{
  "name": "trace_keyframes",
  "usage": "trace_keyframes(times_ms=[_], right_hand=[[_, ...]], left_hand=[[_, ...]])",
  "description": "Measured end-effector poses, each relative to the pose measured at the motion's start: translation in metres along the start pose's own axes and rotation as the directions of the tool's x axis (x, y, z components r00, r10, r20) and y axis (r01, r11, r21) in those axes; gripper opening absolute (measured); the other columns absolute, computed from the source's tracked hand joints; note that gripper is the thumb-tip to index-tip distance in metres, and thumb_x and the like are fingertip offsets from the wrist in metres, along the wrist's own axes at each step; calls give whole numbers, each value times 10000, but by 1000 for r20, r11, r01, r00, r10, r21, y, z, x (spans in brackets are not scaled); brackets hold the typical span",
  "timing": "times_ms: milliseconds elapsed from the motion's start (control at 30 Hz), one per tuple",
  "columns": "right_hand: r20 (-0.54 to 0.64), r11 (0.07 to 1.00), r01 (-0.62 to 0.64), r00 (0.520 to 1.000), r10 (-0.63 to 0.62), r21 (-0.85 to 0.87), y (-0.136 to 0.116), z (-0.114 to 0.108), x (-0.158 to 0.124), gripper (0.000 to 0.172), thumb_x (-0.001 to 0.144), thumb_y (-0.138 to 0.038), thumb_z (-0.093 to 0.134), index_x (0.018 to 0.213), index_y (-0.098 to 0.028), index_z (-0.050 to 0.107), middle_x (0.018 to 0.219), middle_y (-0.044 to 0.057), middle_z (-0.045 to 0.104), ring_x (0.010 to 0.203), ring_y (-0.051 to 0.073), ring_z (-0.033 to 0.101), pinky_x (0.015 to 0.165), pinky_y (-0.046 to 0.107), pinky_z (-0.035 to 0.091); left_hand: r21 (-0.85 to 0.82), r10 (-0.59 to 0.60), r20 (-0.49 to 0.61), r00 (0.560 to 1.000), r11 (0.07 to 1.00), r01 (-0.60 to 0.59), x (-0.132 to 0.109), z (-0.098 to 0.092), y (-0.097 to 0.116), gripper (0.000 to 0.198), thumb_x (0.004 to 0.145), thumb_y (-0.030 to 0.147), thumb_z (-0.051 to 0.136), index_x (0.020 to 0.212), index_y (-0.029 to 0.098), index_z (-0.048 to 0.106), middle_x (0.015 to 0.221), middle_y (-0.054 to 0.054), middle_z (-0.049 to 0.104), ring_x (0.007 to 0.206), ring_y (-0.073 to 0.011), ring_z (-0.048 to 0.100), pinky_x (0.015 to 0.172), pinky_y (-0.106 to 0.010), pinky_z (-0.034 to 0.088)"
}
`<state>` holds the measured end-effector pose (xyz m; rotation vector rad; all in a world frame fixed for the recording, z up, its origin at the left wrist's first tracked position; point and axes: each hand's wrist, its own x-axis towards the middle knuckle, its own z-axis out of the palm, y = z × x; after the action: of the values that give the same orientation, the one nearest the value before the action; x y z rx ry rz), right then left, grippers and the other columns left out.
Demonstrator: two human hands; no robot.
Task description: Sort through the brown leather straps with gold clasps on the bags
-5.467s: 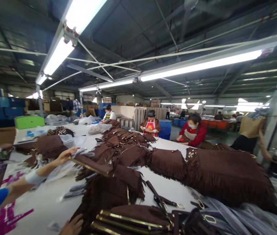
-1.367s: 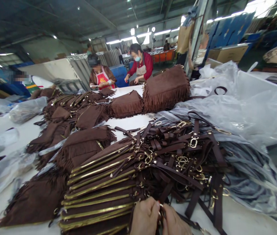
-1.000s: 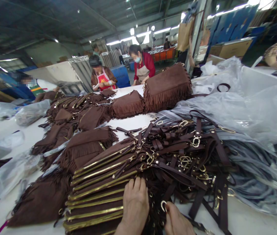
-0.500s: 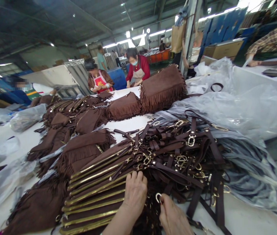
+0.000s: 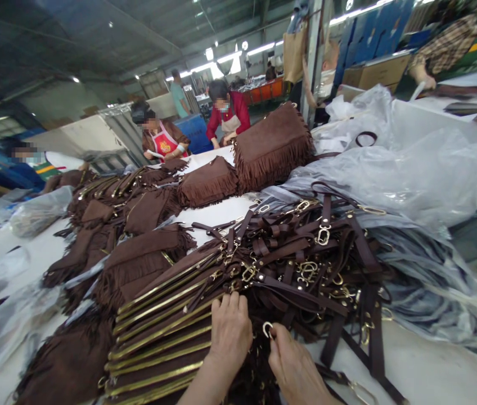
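My left hand (image 5: 229, 326) has its fingers curled down over the zipper end of a brown fringed bag (image 5: 205, 308), one of several stacked with gold zippers facing up. What lies under the fingertips is partly hidden. Just to the right, my right hand (image 5: 291, 360) is closed in a pinch on a gold metal clasp (image 5: 267, 329), curved like a hook, which pokes out beyond the thumb and forefinger. A heap of dark brown straps (image 5: 301, 253) with gold buckles and hooks lies beyond and right of both hands.
Finished-looking fringed bags (image 5: 274, 146) stand farther back on the white table (image 5: 205, 215). Clear plastic wrapping (image 5: 407, 180) and grey plastic sleeves (image 5: 436, 292) cover the right side. Several people work around the table, one in a red apron (image 5: 163, 143). A metal post (image 5: 312, 62) rises behind.
The view has shifted slightly, so most things sit a little farther left. Both hands keep nearly the same place and grip. At the far right, a co-worker's arm has moved.
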<state>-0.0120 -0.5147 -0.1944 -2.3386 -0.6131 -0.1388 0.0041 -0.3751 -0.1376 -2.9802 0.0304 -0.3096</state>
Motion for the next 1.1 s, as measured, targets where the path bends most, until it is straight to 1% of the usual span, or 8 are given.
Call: trace_keyframes(times_ms=[133,233,333,467,600,833,933,1100], right_hand=[[17,999,-46,999,47,-1,-3,-3,-1,226,801,-87,333,963,-146,479,770,64,672,666,179,659,570,261,481],[32,997,-71,997,71,-2,-6,-4,3,224,805,-89,341,971,-148,480,802,68,675,706,177,662,603,257,480],[41,996,-91,995,91,-4,-8,-1,14,202,813,-95,344,956,-157,473,810,67,669,724,182,661,609,261,478],[24,991,-108,994,110,-73,-9,8,35,161,802,-78,353,890,-162,459,738,62,655,682,200,655,570,273,475],[17,986,-53,998,56,-156,-10,17,52,149,802,-62,346,854,-166,440,684,49,634,629,187,645,533,256,470],[40,983,34,999,-27,-183,-8,24,59,186,792,-30,358,899,-164,427,788,72,620,724,202,639,581,274,491],[48,981,64,997,-56,-184,-4,28,60,221,779,-14,369,933,-163,423,839,84,615,783,197,631,644,275,502],[55,968,153,988,-145,-201,-1,32,64,250,773,-23,382,981,-154,428,843,82,609,762,191,626,630,262,512]], left_hand=[[46,12,-97,995,999,-7,-4,8,1,95,747,122,481,723,182,550,728,-36,554,737,-220,473,684,-361,289],[58,46,-133,990,998,-39,-5,9,-1,126,784,131,466,712,187,553,701,-29,551,711,-208,469,673,-350,279],[49,46,-150,988,998,-39,-4,9,-1,179,821,151,441,687,192,552,680,-20,549,695,-194,467,675,-341,273],[30,26,-172,985,999,-22,-3,11,-2,228,830,160,438,636,197,551,640,-12,538,676,-187,466,663,-337,268],[-40,-3,-187,982,999,-5,-5,15,-4,187,808,170,486,640,204,562,655,-6,544,687,-185,463,647,-330,264],[-121,-32,-193,981,993,9,-5,17,-5,155,788,170,520,652,221,573,661,13,554,683,-181,453,647,-330,255],[-145,-38,-242,970,989,2,-4,21,-6,169,781,155,520,631,217,567,639,17,552,659,-176,446,632,-328,249],[-177,-33,-318,947,984,-26,-5,26,-8,178,798,146,481,666,204,585,673,1,576,665,-176,448,630,-332,257]])
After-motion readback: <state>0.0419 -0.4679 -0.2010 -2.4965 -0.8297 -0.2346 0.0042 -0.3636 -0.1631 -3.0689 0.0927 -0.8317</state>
